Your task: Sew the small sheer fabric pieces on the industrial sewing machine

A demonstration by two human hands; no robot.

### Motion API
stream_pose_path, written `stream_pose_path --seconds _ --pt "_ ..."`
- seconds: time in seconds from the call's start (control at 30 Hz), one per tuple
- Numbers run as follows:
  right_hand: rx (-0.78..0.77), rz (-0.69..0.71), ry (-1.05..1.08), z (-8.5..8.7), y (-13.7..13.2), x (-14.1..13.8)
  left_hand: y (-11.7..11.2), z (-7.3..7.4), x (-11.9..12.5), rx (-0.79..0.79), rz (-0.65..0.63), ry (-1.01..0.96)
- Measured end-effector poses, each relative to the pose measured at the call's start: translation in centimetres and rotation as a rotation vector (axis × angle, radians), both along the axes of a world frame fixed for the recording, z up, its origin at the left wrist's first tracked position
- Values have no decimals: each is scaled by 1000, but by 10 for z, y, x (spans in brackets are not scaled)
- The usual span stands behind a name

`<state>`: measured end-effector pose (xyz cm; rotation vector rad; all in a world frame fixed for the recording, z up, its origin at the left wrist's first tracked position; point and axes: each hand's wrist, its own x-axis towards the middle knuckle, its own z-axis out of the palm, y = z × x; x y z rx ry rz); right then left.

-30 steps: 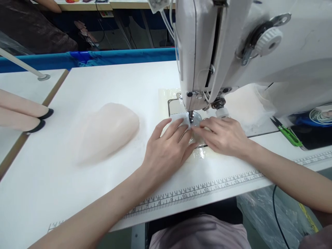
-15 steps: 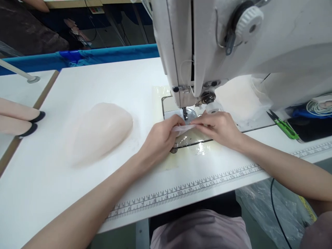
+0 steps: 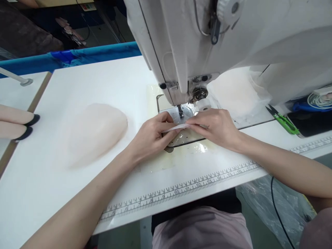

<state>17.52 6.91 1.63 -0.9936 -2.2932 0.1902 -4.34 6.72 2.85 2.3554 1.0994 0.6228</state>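
A small piece of thin white fabric (image 3: pixel 176 127) is stretched between my two hands just in front of the needle (image 3: pixel 179 111) of a white sewing machine (image 3: pixel 207 41). My left hand (image 3: pixel 151 136) pinches the fabric's left end with its fingers curled. My right hand (image 3: pixel 216 126) pinches the right end, fingers pressed together. Both hands hover over the metal needle plate (image 3: pixel 186 136).
A heap of pale pink fabric pieces (image 3: pixel 93 133) lies left on the white table (image 3: pixel 77 86). More pale pieces (image 3: pixel 233 91) sit behind the machine. Green thread snips (image 3: pixel 282 120) lie right. A printed ruler (image 3: pixel 181 190) runs along the front edge. Flesh-coloured pieces with black tips (image 3: pixel 18 122) lie far left.
My hands went from lying flat on the fabric to pinching its ends and lifting it taut in front of the needle. The view has shifted closer to the machine.
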Motion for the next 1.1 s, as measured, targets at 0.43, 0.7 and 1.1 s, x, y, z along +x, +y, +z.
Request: stream_pose_path --seconds 0.43,0.7,1.1 --pt "195 -73 75 -5 7 -4 1 -5 4 75 124 -3" --pt "118 -18 15 -6 3 -2 1 -4 -2 146 -15 38" --pt "373 78 -219 6 -11 0 -28 -4 6 758 -54 438"
